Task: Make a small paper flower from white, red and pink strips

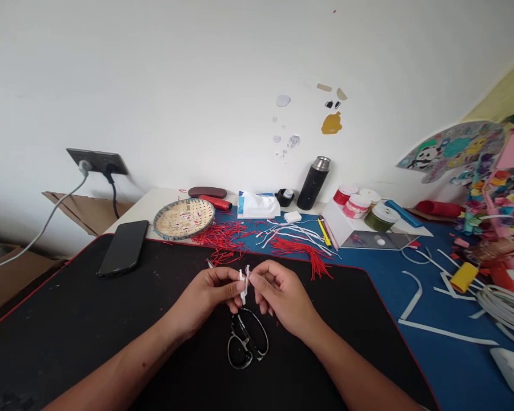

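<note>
My left hand (pixel 223 289) pinches a short, narrow white strip (pixel 243 291) between thumb and fingers, above the black mat. Close against it, my right hand (pixel 278 291) is closed, thumb and forefinger pressed together on a second thin whitish strip (pixel 247 278) that stands nearly upright. Whether the two strips are joined cannot be made out. Under the hands lies a pair of scissors (pixel 242 342), its dark handles toward me; the hands cover most of its blades.
Behind the hands lie red cords (pixel 304 251), white cords (pixel 286 231) and a woven basket (pixel 184 218). A phone (pixel 123 249) rests at left. A black flask (pixel 313 184) and a white box (pixel 355 228) bearing spools stand at the back. White strips (pixel 448 332) lie at right.
</note>
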A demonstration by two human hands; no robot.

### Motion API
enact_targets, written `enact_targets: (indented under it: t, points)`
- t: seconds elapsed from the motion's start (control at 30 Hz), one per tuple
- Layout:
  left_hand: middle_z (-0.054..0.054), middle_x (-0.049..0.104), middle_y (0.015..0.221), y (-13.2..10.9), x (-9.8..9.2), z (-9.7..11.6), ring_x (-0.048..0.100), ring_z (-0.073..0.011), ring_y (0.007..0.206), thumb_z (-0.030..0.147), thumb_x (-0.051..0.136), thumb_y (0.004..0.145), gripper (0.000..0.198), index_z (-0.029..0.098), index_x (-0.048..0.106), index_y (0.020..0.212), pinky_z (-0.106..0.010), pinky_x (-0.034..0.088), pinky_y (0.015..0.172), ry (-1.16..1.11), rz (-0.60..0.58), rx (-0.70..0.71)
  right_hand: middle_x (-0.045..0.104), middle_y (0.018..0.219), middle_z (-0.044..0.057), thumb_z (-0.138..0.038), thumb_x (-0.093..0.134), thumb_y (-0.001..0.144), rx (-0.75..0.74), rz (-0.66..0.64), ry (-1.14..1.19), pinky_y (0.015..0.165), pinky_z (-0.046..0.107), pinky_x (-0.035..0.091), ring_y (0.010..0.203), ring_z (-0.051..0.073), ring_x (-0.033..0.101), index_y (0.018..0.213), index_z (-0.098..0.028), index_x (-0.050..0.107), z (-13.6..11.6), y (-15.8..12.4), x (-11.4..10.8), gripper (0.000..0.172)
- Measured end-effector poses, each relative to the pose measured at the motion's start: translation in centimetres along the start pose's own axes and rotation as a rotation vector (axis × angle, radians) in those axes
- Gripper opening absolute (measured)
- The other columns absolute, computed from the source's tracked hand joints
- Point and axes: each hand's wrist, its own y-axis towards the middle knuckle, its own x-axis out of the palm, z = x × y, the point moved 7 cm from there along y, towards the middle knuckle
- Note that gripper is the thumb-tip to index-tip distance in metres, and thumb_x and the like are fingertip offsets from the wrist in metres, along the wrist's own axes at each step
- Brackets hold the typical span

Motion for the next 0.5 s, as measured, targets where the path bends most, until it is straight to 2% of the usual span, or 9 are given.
enact_targets:
  t: [0.13,0.5]
  points:
    - [-0.004,0.072,0.067,0.05,0.27,-0.29,0.063,-0.013,0.059,0.043,0.092,0.071,0.032,0.014,0.082,0.08,-0.022,0.052,0.056,0.04,-0.038,-0.022,0.06,0.063,-0.004,-0.048,0.069,0.09,0.002,-0.016,0.016,0.041,0.018,0.034,0.047,0.008,0.052,0.095,-0.018,0.062,0.14,0.05,0.12,0.031]
    - [-0.003,0.071,0.065,0.0,0.0,-0.64,0.063,-0.0124,0.059,0.043,0.094,0.067,0.034,0.014,0.081,0.077,-0.021,0.051,0.056,0.01,0.014,-0.057,0.057,0.058,-0.006,-0.046,0.065,0.093,0.0,-0.059,-0.015,0.04,0.018,0.034,0.045,0.008,0.049,0.091,-0.019,0.06,-0.03,-0.22,0.43,0.027]
